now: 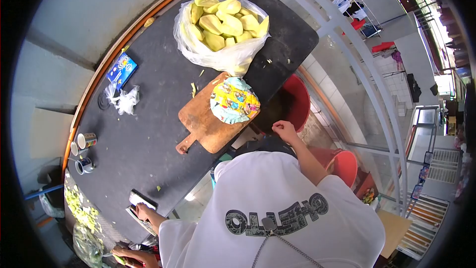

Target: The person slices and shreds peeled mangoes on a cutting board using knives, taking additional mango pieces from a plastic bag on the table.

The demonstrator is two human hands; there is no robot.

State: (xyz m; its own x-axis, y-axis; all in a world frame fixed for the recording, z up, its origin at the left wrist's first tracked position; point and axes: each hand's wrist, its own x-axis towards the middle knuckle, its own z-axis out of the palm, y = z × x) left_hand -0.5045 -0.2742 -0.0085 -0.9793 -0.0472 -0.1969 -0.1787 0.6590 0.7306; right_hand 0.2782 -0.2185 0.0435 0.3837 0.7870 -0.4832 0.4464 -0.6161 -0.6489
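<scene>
My left hand (143,212) is closed, its curled fingers against a phone (143,199) in a dark case on the black table. Raised beside the table edge, my right hand (284,129) has its fingers drawn together, with nothing visible in them, near a large red bucket (300,100). A wooden cutting board (198,114) lies near the table's edge with a bunched, colourful patterned cloth (234,100) on it. Beyond the board, an open clear plastic bag (198,58) holds several peeled, pale yellow-green pieces (230,24).
Cups (87,140) and a blue packet (122,70) stand or lie toward the left wall. Another person's hand (134,255) holds something green at bottom left, near chopped green pieces (80,211). A smaller red bucket (343,167) is at right, beside metal bars (384,99).
</scene>
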